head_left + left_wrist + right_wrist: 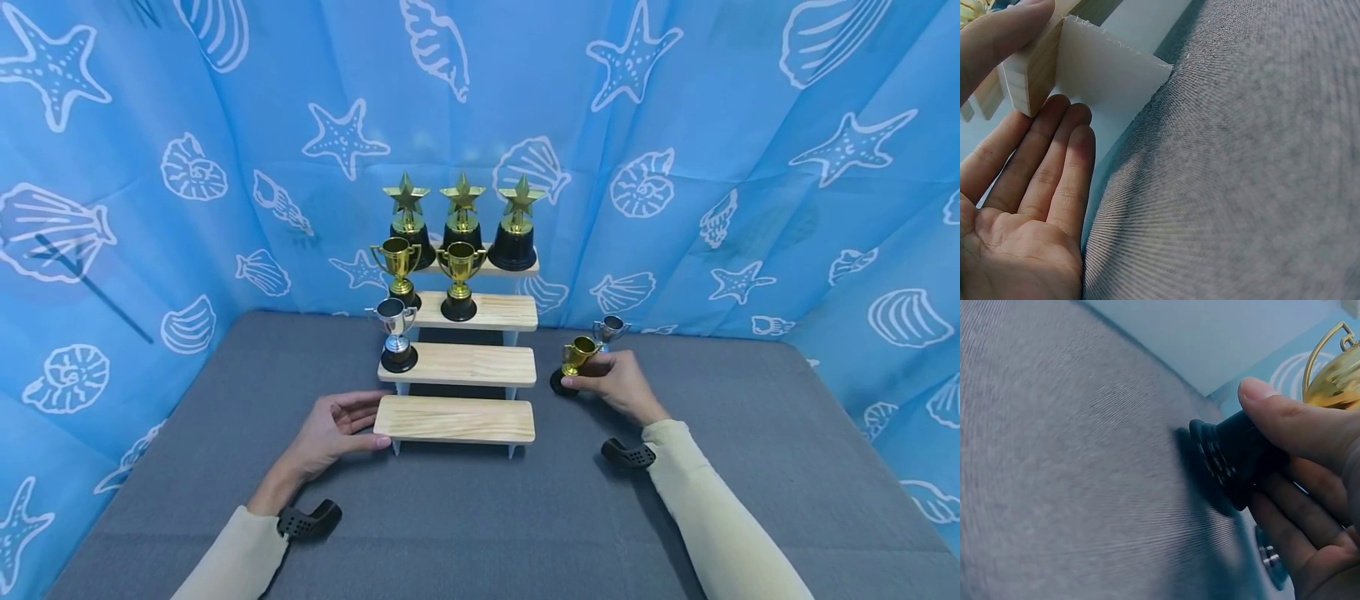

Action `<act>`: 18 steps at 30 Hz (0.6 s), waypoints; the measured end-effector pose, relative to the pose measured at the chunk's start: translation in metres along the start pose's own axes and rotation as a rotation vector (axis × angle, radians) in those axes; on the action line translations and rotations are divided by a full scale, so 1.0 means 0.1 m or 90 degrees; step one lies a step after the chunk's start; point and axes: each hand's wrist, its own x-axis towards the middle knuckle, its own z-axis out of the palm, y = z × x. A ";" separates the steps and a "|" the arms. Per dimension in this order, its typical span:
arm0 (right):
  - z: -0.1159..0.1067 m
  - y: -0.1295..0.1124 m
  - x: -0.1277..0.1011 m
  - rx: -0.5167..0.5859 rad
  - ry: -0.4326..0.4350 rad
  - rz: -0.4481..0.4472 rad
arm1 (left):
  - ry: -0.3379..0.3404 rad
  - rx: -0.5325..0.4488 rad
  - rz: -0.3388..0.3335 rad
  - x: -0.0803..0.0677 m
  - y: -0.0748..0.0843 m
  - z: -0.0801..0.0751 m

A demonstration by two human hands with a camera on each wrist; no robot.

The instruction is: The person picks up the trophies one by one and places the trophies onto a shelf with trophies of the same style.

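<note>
My left hand (330,433) holds the left end of the lowest step of a wooden tiered display stand (457,419). In the left wrist view, the board's corner sits between the thumb and the fingertips. To the right of the stand, my right hand (621,385) grips a gold trophy cup (580,356) by its black base (1241,453), low over the cloth. Just behind that hand stands a silver trophy cup (611,327), its lower part largely hidden in the head view. Another silver trophy cup (395,321) is at the left of the second step up.
Two gold trophy cups, left (399,260) and middle (460,271), occupy the third step. Three gold star trophies (517,225) line the top step. A grey cloth (480,525) covers the table, and a blue shell-print curtain (480,125) hangs behind.
</note>
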 end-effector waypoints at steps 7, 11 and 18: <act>-0.14 -0.22 -0.09 0.004 0.021 -0.001 | -0.003 -0.001 0.004 0.00 -0.01 0.00; -0.24 -0.38 -0.12 0.012 0.039 -0.020 | -0.004 -0.002 0.007 0.00 -0.01 0.00; -0.38 -0.69 -0.18 0.021 0.075 -0.067 | -0.002 0.001 0.004 0.00 0.00 0.00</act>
